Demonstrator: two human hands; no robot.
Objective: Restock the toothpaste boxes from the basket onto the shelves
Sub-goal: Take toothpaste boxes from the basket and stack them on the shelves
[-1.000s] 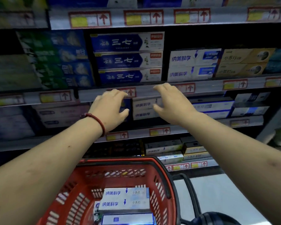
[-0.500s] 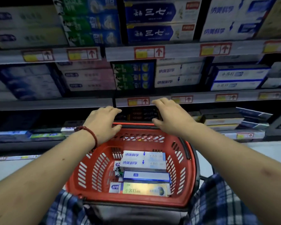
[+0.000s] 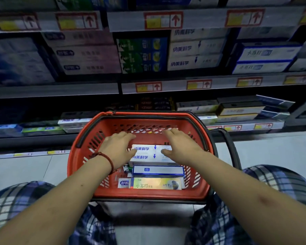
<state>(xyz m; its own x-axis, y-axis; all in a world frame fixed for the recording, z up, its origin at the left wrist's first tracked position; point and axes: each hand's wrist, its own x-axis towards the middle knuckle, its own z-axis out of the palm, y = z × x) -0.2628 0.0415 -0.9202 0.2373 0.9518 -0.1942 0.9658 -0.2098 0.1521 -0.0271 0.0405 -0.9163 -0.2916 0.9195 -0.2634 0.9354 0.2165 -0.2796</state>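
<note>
Dim overall, with deep shadow under the shelves [image 3: 55, 89]. The upper shelf boxes are soft and smeared; wide-angle bending curves the frame edges. A mild sheen glares off the gold box [image 3: 157, 183] below the fingers.

This is a shop aisle, most likely a supermarket or chemist's. Tiers of shelves [image 3: 184, 84] run across the view, packed with stacked toothpaste boxes [image 3: 194, 50] in several brands, and each shelf edge carries a strip of red-framed price tags [image 3: 163, 20] with yellow patches and upward arrows. A red plastic shopping basket [image 3: 74, 156] with black handles sits in front of the shelves on a pale tiled floor [image 3: 272, 149], with more boxed goods in it.
</note>
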